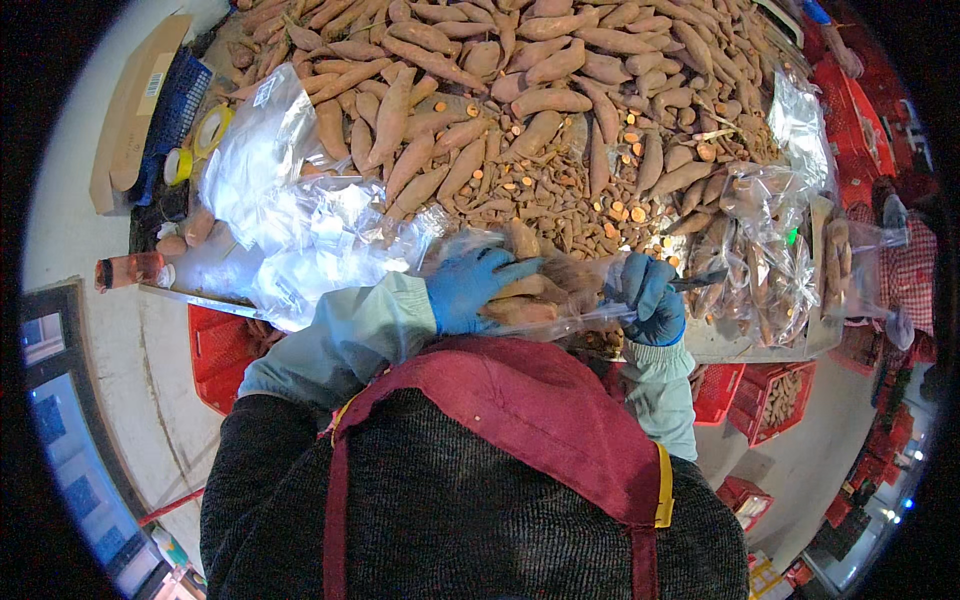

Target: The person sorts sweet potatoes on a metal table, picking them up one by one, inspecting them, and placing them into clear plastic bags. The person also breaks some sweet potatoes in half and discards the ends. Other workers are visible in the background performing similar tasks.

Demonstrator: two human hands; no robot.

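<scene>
A clear plastic bag (574,289) with several sweet potatoes (525,309) inside lies at the table's near edge, close against my apron. My left hand (474,291), in a blue glove, holds the bag from the left, its fingers spread over the sweet potatoes. On the other side my right hand (651,298), also gloved in blue, is closed on the gathered plastic at the bag's right end. A dark, narrow blade-like tool (701,280) sticks out to the right from the same fist; its handle is hidden.
Loose sweet potatoes (555,64) heap across the table, with broken ends and cut pieces (555,206) nearer me. Clear bags (315,240) pile at left, beside tape rolls (180,166) and a bottle (131,271). Filled bags (772,277) stand right. Red crates (772,397) sit below.
</scene>
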